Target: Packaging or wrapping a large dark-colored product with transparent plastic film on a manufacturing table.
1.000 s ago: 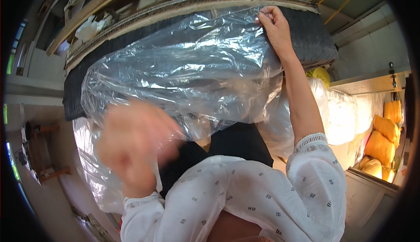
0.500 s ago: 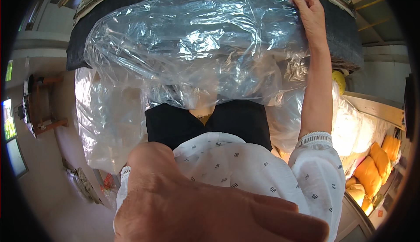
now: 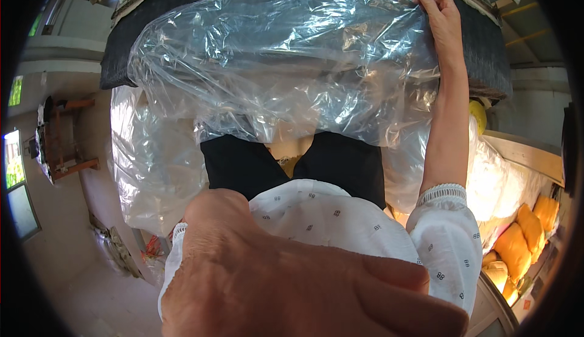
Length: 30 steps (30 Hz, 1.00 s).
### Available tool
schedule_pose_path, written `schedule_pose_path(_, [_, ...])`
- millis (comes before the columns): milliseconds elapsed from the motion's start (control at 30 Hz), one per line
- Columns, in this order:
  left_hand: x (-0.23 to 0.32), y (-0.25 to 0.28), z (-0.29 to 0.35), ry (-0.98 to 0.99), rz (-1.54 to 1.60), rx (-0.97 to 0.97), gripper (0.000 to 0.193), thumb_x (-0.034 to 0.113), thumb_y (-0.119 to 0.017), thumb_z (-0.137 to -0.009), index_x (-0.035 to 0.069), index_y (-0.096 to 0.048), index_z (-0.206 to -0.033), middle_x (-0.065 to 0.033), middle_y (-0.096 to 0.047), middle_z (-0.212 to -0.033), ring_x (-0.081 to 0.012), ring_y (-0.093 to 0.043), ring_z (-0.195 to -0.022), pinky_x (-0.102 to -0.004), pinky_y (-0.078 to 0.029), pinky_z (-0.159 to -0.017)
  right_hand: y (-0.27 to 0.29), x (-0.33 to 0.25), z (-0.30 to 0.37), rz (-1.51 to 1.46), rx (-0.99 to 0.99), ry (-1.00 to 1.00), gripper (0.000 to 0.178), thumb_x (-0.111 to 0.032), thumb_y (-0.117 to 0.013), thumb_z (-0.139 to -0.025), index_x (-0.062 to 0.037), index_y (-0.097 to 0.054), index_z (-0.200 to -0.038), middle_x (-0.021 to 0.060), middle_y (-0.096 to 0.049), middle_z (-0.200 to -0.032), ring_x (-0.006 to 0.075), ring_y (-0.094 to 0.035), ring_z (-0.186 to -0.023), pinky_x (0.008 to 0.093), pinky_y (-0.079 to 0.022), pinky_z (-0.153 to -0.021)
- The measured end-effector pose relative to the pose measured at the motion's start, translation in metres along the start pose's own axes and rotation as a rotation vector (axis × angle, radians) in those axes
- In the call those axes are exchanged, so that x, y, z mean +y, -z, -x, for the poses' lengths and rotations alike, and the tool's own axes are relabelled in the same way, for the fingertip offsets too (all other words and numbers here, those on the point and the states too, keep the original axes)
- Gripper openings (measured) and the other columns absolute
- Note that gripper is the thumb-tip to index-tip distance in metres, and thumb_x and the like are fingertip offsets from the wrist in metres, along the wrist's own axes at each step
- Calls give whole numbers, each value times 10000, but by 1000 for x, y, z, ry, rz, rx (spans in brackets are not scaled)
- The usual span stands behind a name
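Hanging plastic: clear film [image 3: 155,166] drops at the sheet's near left; whether it joins the sheet, I cannot tell.
Left hand: a second ago a blur over the sheet's near left; now this hand [image 3: 286,282] looms nearer than the sheet, before the white shirt [image 3: 316,215], clear of the film. Its grip I cannot tell; the palm is hidden.
Plastic sheet: crumpled clear film [image 3: 274,45] over the dark counter [image 3: 486,57] and hanging off its near edge; perhaps a bag, no opening shows. Only one hand tends it now.
Right hand: at the sheet's far right corner, this hand [image 3: 447,20] grips film between thumb and fingers.
Wrapped bundles: right of the sheet, clear-wrapped bundles [image 3: 502,175], contents unclear.
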<state>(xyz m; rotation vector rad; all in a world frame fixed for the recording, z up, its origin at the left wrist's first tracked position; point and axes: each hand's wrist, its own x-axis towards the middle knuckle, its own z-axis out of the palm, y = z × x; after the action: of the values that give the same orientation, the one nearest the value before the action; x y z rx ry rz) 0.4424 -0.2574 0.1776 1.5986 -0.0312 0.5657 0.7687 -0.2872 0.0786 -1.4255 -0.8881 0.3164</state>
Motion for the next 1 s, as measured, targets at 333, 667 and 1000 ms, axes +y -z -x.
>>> schedule_pose_path(333, [-17,4,-10,185,-158,-448,294,160,-648,-753,-9,-536,-966,-149,-556,-994,-258,-536,-853,-326,-426,-719,-5,-15,1,25,152,-32,61,-133,-541,-876,-74,-524,-869,-41,-512,-746,32,-466,-683,171,-371,-630])
schedule_pose_path(667, [-118,66,5,215,-303,-198,104,86,-572,-798,-1,-599,-847,-82,-552,-792,-179,-550,-757,-316,-424,-634,-9,-16,4,9,-6,-44,138,-196,-558,-881,-62,-540,-909,-53,-520,-712,18,-463,-631,161,-365,-566])
schedule_pose_path(1000, [34,196,58,-338,-602,1171,330,68,-518,-843,0,-502,-1166,-92,-537,-1134,-180,-484,-1079,-315,-348,-958,-102,-154,73,-1,-358,-145,129,-199,-536,-893,-71,-542,-875,-80,-430,-693,10,-348,-595,166,-297,-524])
